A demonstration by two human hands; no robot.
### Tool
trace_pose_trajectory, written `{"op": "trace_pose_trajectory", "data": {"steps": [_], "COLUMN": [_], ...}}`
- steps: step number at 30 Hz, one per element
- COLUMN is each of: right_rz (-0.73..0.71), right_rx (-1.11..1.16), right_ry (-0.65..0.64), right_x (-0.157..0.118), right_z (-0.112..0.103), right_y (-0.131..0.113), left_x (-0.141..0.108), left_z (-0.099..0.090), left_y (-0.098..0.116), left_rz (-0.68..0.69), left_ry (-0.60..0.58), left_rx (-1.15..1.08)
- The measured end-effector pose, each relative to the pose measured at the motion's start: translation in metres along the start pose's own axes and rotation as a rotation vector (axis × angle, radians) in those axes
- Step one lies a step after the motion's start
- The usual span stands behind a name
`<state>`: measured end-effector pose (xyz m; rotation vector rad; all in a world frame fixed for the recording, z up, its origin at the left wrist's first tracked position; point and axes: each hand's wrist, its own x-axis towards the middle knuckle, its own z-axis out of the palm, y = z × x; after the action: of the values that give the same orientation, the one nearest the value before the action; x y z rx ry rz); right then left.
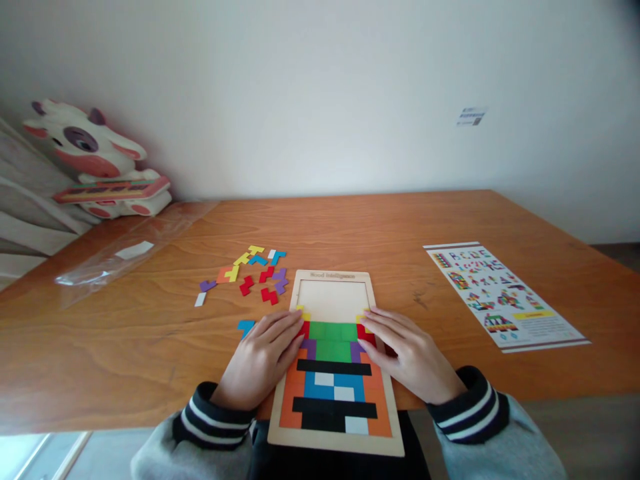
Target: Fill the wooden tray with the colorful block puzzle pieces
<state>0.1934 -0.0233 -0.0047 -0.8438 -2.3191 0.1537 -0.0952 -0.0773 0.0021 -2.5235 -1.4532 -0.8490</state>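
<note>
A wooden puzzle board (333,275) lies at the table's near edge, its lower part reaching past it, with colored block pieces filling the lower part of its recess. My left hand (263,357) lies along its left side, fingers stretched out, tips by a yellow piece (301,312) and a red piece. Over the right side rests my right hand (410,350), fingers extended and thumb apart, touching another yellow piece (361,319) and a red piece (367,333). Green pieces (333,341) sit between the hands. Black, blue, white and orange pieces fill the rows below. Bare wood shows in the recess's upper part.
Loose colored pieces (257,260) lie left of the board, with a blue piece (245,326) beside my left hand. A printed pattern sheet (500,293) is at the right. Clear plastic bag (125,257) and cow keyboard toy (110,160) occupy the left back.
</note>
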Motion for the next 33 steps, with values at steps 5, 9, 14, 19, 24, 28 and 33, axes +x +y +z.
{"op": "trace_pose_trajectory", "data": {"steps": [5,9,14,19,24,28,33], "right_rz": [0.001,-0.030,-0.050,0.017,0.025,0.024,0.049], "right_rx": [0.024,0.031,-0.008,-0.018,-0.047,-0.050,-0.054], "right_ry": [-0.007,0.015,0.001,-0.026,-0.022,-0.032,-0.029], "right_x": [-0.005,-0.007,-0.008,-0.010,-0.009,-0.007,-0.006], "right_z": [0.001,0.001,-0.001,-0.001,0.004,0.009,0.017], "right_y": [0.001,0.002,0.003,0.004,0.008,0.011,0.012], "left_x": [0.000,-0.003,-0.007,-0.012,-0.015,-0.018,-0.030], "left_z": [-0.003,-0.004,-0.003,-0.002,-0.003,-0.008,-0.009], "left_y": [0.004,0.009,0.015,0.019,0.019,0.008,-0.019], "left_rz": [0.018,0.035,0.022,-0.055,-0.169,-0.259,-0.449], "left_ry": [-0.014,0.014,0.084,0.125,0.093,0.070,-0.006], "left_rx": [0.023,0.051,0.055,0.041,0.041,0.166,0.328]}}
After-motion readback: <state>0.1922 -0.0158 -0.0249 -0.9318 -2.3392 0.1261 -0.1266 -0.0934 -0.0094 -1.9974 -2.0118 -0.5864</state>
